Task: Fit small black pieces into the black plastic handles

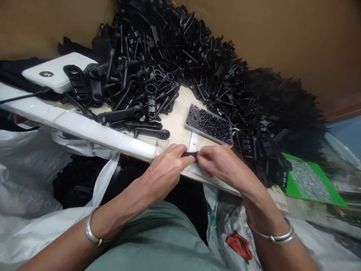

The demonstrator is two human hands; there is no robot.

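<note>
At the table's front edge my two hands meet over a small black plastic part (pixel 190 154). My left hand (pixel 167 169) is closed on its left side, fingers pinched round it. From the right, my right hand (pixel 218 160) has its fingers curled on the other end. Most of the part is hidden by my fingers, so its full shape does not show. Just behind my hands lies a clear tray (pixel 189 128) filled with tiny black pieces. A flat metal strip (pixel 193 141) shows on the tabletop between the tray and my hands.
A big heap of black plastic arm-like parts (pixel 180 49) covers the table's back. At left are a white box-shaped device (pixel 60 69) with a cable and a white padded edge (pixel 93 128). A green tray (pixel 324 188) of small shiny pieces stands right. White sacks (pixel 25 165) hang below.
</note>
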